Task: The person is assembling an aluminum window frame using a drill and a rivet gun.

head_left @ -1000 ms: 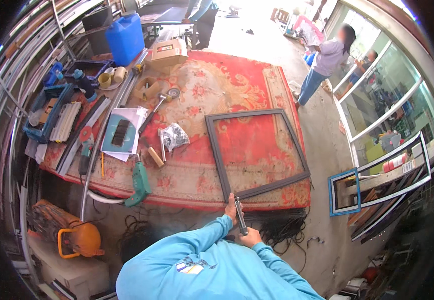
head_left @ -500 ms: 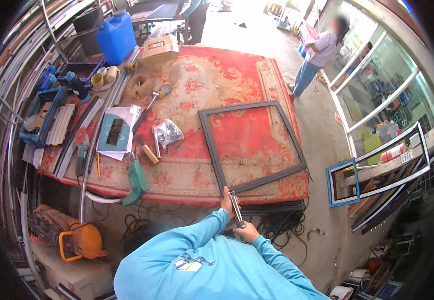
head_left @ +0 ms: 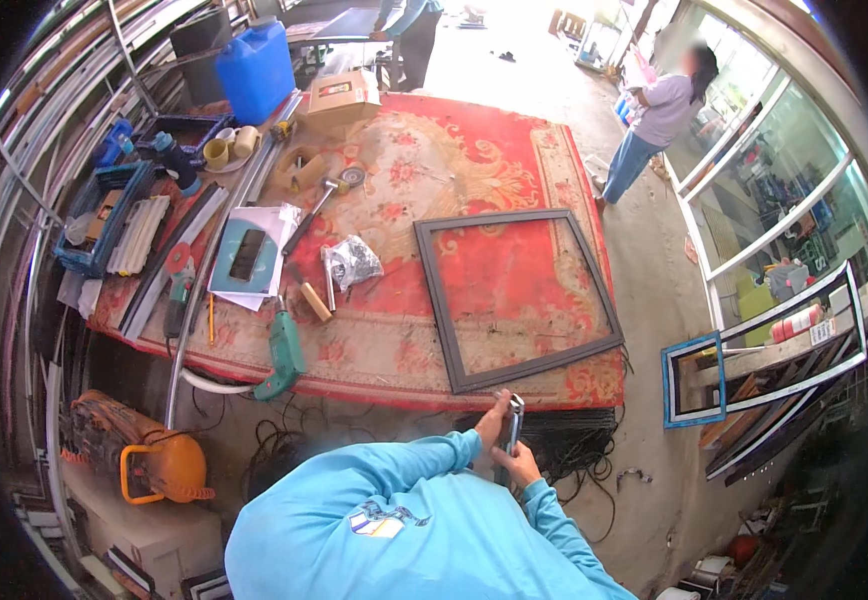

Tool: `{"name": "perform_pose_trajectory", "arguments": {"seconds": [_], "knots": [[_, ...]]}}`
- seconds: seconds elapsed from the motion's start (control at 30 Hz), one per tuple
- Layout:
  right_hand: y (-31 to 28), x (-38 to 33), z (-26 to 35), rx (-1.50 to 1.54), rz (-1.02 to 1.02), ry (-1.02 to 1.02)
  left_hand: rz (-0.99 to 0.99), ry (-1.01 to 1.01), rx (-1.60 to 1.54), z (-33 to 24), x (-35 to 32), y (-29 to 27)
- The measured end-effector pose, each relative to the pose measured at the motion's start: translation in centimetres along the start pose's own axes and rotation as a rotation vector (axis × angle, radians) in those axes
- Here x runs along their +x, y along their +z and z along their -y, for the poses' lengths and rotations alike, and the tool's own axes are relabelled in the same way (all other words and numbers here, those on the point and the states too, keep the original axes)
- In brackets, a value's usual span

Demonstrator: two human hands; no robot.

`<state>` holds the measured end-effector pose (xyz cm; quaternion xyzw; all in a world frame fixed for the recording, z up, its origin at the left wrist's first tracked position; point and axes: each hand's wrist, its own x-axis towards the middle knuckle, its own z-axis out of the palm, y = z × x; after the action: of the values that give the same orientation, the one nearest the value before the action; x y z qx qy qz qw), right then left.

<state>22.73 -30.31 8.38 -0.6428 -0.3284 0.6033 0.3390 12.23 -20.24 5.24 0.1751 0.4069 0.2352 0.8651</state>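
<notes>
My right hand (head_left: 520,463) is closed around a long, narrow silver-and-dark hand tool (head_left: 514,425) with a rounded head, held upright just off the table's near edge. Close beside the tool's head is my left hand (head_left: 494,420), its fingers drawn together; whatever they pinch is too small to make out. Just beyond both hands, a dark grey rectangular frame (head_left: 436,290) lies flat on the red patterned carpet (head_left: 374,350) that covers the table. Neither hand touches the frame.
To the left lie a green drill (head_left: 285,355), a hammer (head_left: 314,215), a plastic bag of small parts (head_left: 354,262) and a phone (head_left: 247,255) on papers. An orange compressor (head_left: 169,472) stands at lower left. A person (head_left: 654,120) stands at far right; another works at the back.
Both hands and the tool have moved right, and my left hand has come away from the frame's near corner. The view has shifted slightly; the frame lies as before.
</notes>
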Motion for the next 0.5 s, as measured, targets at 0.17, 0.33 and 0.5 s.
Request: {"name": "perform_pose_trajectory", "arguments": {"seconds": [0.17,0.33,0.5], "knots": [[-3.2,-1.9,-1.8,-0.162,-0.111,-0.027,0.028,0.227,0.316,1.3,1.9,-0.3],[-6.5,-8.0,-11.0,-0.358,-0.455,-0.108,-0.102,-0.1,0.007,-0.3,0.7,-5.5],[-10.8,-12.4,-16.3,-1.09,-0.267,0.839,-0.048,-0.037,-0.105,-2.4,-2.5,-8.6]]}}
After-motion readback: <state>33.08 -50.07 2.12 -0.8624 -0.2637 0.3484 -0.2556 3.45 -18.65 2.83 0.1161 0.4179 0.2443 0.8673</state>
